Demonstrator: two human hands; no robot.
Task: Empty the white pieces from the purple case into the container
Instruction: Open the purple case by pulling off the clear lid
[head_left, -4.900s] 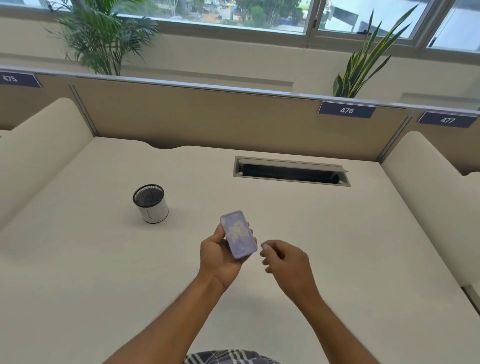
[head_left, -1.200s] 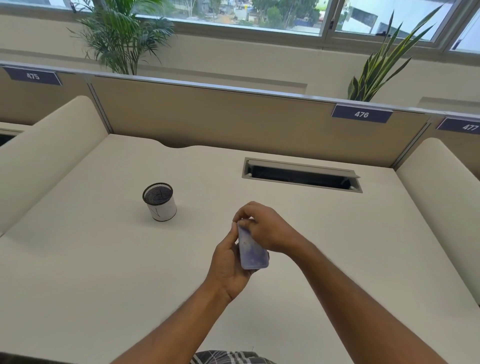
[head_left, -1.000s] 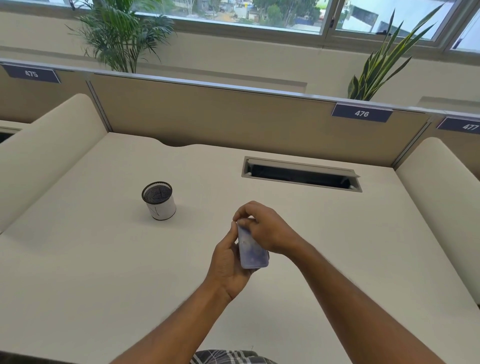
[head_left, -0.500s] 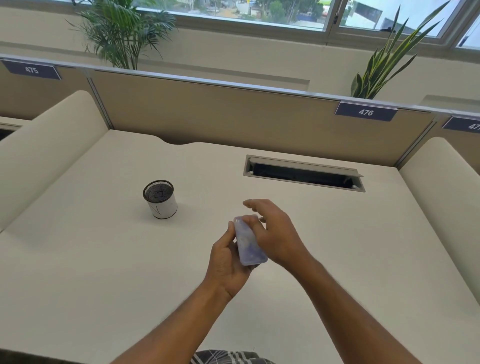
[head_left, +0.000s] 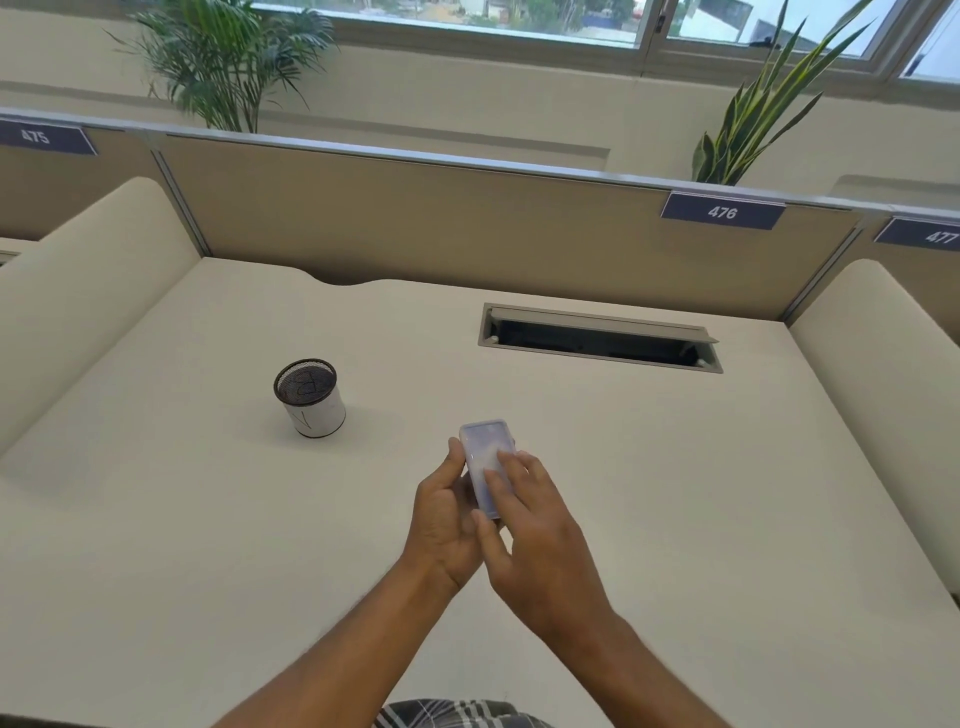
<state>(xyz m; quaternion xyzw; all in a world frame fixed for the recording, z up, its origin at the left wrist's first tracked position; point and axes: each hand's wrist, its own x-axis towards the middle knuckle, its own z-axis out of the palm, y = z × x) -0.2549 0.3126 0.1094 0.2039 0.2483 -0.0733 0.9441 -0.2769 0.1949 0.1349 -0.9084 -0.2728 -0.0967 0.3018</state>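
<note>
The small translucent purple case (head_left: 485, 454) is held above the middle of the desk, its flat face turned up toward me. My left hand (head_left: 444, 525) grips it from the left side and underneath. My right hand (head_left: 535, 540) rests two fingers on the case's face and its thumb at the case's near end. The case looks closed; white pieces show only as a pale blur inside. The container (head_left: 310, 397), a small white cylinder with a dark mesh rim, stands upright on the desk to the left, well apart from both hands.
The cream desk (head_left: 208, 519) is bounded by curved side dividers and a tan back partition (head_left: 467, 228). A recessed cable slot (head_left: 597, 338) lies open at the back right. Plants stand behind the partition.
My right hand slid from the far top end of the case down to its face and near end. The case tilted flatter, face up. The container has not moved.
</note>
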